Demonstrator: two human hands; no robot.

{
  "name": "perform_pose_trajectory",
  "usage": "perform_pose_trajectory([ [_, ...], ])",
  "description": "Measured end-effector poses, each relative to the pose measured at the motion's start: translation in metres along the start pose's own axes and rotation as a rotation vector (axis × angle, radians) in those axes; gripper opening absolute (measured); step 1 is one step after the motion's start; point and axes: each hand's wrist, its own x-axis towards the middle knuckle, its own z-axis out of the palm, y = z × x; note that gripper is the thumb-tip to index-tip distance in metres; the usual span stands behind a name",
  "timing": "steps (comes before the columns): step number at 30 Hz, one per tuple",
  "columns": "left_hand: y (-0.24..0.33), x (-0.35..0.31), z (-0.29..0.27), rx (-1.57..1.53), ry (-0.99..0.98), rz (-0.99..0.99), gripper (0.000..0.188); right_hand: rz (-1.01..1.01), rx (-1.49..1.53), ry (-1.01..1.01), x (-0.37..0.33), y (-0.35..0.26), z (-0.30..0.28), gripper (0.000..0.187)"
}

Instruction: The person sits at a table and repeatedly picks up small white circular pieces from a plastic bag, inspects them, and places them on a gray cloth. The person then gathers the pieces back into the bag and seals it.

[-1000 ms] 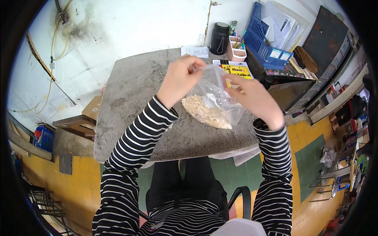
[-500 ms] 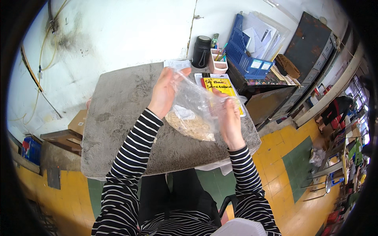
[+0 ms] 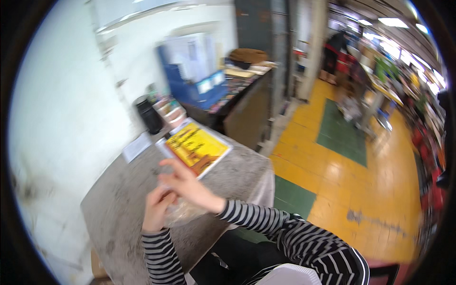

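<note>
My left hand (image 3: 156, 209) and my right hand (image 3: 191, 187) meet above the near part of the table. Between and below them hangs a clear plastic bag (image 3: 184, 213) with beige contents, partly hidden by the hands and smeared by motion. The left fingers are curled closed at the bag's gathered top. My right hand lies across it, its index finger reaching out and its other fingers pinched against the left fingertips. Beyond them is a yellow and red printed sheet or booklet (image 3: 197, 145).
The table (image 3: 118, 190) has a grey, fleecy cover. A white paper (image 3: 137, 147), a black flask (image 3: 148, 115), and a pink pen holder (image 3: 173, 114) stand or lie at its far edge. A blue file rack (image 3: 204, 92) sits on a dark cabinet (image 3: 249, 111). Yellow floor (image 3: 304, 156) lies to the right.
My hands were apart, spreading the bag's plastic over its contents; now they are together at its gathered top. The view has swung right, showing more of the floor and room.
</note>
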Motion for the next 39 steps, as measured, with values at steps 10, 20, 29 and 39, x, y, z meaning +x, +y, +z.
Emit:
perform_pose_trajectory([
  [10,-0.016,-0.004,-0.014,-0.036,0.140,0.093,0.026,-0.305,-0.356,0.005,-0.003,0.003,0.007,0.053],
  [20,-0.001,-0.008,-0.007,-0.216,0.337,-0.074,0.029,-0.741,-0.495,-0.101,-0.023,0.022,0.014,0.010],
  [29,-0.013,-0.029,0.022,0.790,0.403,0.552,0.023,-0.084,-0.127,0.075,-0.009,0.014,0.004,0.020],
  [39,0.010,-0.025,-0.028,0.057,0.042,-0.202,0.027,-0.744,-0.844,-0.050,-0.033,0.004,-0.015,0.032],
])
